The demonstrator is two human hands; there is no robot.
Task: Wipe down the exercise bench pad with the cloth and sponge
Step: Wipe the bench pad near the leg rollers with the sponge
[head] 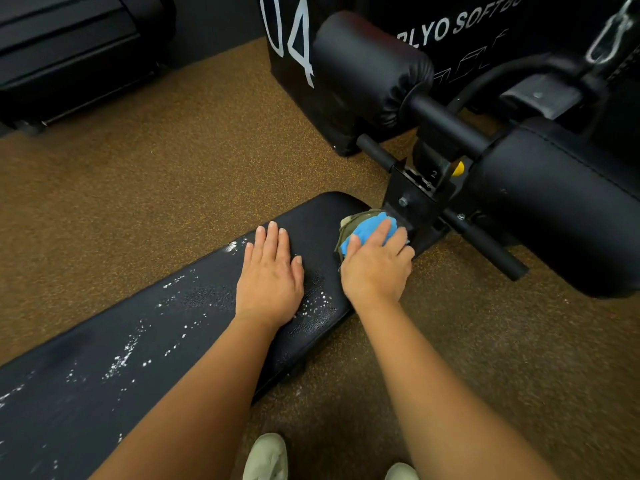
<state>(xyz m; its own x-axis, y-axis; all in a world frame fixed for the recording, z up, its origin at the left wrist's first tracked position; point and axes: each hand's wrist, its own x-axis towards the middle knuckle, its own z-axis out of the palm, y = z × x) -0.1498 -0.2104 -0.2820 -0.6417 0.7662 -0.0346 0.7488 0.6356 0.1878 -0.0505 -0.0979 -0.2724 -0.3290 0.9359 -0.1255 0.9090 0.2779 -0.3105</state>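
The black bench pad [145, 341] runs from the lower left up to the middle of the view, flecked with white foam and wet patches. My left hand [268, 277] lies flat on the pad near its far end, fingers straight. My right hand [375, 263] grips a bunched blue cloth [367, 228] together with an olive-green sponge [349, 223] at the pad's far right corner, against the bench's metal bracket [412, 199].
Two black roller pads [367, 67] [554, 202] and a bar [485, 244] stand beyond the bracket, with a yellow knob [459, 168]. A black plyo box [287, 39] is behind, dark equipment [69, 50] at the top left. Brown speckled floor [138, 174] surrounds; my shoes [266, 459] are below.
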